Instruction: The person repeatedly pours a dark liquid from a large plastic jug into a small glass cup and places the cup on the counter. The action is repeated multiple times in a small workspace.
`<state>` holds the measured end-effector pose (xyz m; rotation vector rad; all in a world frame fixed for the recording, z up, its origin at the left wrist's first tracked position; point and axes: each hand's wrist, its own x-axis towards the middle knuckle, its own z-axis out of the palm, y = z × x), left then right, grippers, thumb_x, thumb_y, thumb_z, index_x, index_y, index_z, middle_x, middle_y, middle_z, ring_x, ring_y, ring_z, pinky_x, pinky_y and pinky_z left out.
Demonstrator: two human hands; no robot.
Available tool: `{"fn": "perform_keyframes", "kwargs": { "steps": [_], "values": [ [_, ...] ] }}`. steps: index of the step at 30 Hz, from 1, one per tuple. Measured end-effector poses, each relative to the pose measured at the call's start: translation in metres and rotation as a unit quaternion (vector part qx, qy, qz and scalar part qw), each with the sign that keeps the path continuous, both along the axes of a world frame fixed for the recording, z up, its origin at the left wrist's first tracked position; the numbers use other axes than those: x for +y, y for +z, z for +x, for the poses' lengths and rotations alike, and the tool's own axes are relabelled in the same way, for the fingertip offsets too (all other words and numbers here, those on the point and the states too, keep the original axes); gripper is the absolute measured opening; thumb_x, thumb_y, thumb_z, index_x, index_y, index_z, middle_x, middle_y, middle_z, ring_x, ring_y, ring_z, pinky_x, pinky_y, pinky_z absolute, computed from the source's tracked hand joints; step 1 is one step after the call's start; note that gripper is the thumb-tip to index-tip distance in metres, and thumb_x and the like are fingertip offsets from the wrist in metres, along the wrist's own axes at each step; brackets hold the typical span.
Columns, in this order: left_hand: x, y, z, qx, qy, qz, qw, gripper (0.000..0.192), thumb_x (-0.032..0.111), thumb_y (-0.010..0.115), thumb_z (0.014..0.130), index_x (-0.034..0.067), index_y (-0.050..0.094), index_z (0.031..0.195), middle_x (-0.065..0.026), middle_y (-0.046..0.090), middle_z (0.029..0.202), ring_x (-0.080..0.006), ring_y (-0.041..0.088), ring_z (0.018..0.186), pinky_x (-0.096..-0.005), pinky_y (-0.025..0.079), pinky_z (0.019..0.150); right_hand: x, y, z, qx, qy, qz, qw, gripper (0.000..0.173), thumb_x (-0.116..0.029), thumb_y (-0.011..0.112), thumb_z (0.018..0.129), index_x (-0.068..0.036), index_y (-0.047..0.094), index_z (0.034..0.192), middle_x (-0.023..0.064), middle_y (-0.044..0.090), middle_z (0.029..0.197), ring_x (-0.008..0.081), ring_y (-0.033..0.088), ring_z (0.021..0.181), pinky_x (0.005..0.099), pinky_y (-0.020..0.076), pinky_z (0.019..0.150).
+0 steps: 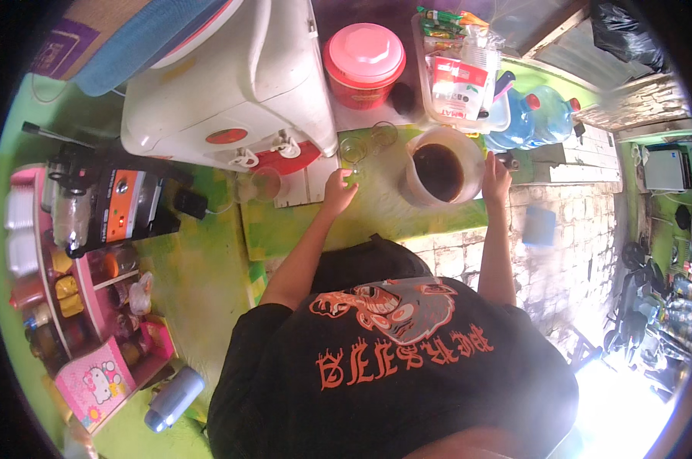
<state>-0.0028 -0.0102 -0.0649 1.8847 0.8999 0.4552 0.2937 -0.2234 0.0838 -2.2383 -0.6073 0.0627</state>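
Note:
A translucent plastic pitcher (473, 150) of dark brown liquid (438, 172) stands over the green-yellow tabletop (374, 221). My right hand (496, 178) grips its right side, where a handle is mostly hidden. To the pitcher's left, my left hand (340, 189) curls its thumb and fingers around a small clear glass, blurred and partly hidden. Just beyond that hand are another clear glass (353, 149) and, farther right, a third (384, 133). A clear cup (265, 183) shows faintly below the taps of the white drink dispenser (220, 109).
Beyond the pitcher sit a red tub with a pink lid (364, 63) and a plastic bin (498, 123) of packets and cups. Blue water jugs (512, 123) are at the right. On the left lie a black device (179, 203), a pink shelf (88, 287) and a blue-grey flask (174, 399).

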Motion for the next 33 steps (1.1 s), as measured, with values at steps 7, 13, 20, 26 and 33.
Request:
{"fn": "perform_keyframes", "kwargs": {
  "steps": [7,13,20,26,33],
  "values": [
    [0.01,-0.06,0.027,-0.043,0.137,-0.027,0.989,0.037,-0.004,0.06,0.073,0.0,0.052,0.109,-0.0153,0.056,0.104,-0.0255,0.059,0.089,-0.0331,0.051,0.071,0.004,0.002,-0.007,0.021,-0.055,0.043,0.997,0.045,-0.035,0.047,0.096,0.002,0.062,0.075,0.0176,0.058,0.062,0.0253,0.056,0.056,0.0387,0.044,0.058],
    [0.023,-0.048,0.027,-0.063,0.099,-0.045,0.992,0.068,-0.002,0.072,0.067,0.001,0.042,0.128,-0.0158,0.053,0.12,-0.0277,0.055,0.107,-0.0371,0.046,0.088,0.003,-0.001,-0.002,0.005,-0.045,0.025,0.999,0.044,-0.031,0.047,0.095,0.002,0.058,0.068,0.0151,0.054,0.056,0.0233,0.052,0.051,0.0378,0.0423,0.056],
    [0.028,-0.034,0.046,-0.089,0.093,0.038,0.991,0.091,0.01,0.087,0.057,0.003,0.039,0.134,-0.0185,0.05,0.127,-0.0347,0.049,0.117,-0.0413,0.041,0.098,0.0,-0.008,0.002,0.003,-0.038,0.035,0.999,0.041,-0.028,0.049,0.094,0.001,0.057,0.066,0.0109,0.051,0.053,0.0173,0.048,0.05,0.0356,0.0391,0.052],
    [0.032,-0.021,0.051,-0.098,0.08,0.099,0.987,0.091,0.015,0.089,0.054,0.004,0.042,0.131,-0.0193,0.055,0.121,-0.0352,0.053,0.113,-0.042,0.043,0.094,-0.002,-0.004,-0.004,0.041,-0.043,0.074,0.995,0.035,-0.023,0.054,0.092,0.001,0.057,0.067,0.0036,0.051,0.055,0.009,0.046,0.054,0.0307,0.0372,0.051],
    [0.026,-0.016,0.034,-0.076,0.082,0.108,0.988,0.071,0.02,0.088,0.056,0.002,0.05,0.113,-0.0158,0.059,0.102,-0.0328,0.058,0.096,-0.0426,0.046,0.083,-0.004,-0.007,-0.002,0.082,-0.015,0.121,0.989,0.033,-0.021,0.053,0.092,0.001,0.055,0.067,0.0029,0.049,0.057,0.0094,0.045,0.056,0.0298,0.0364,0.053]
  ]
}}
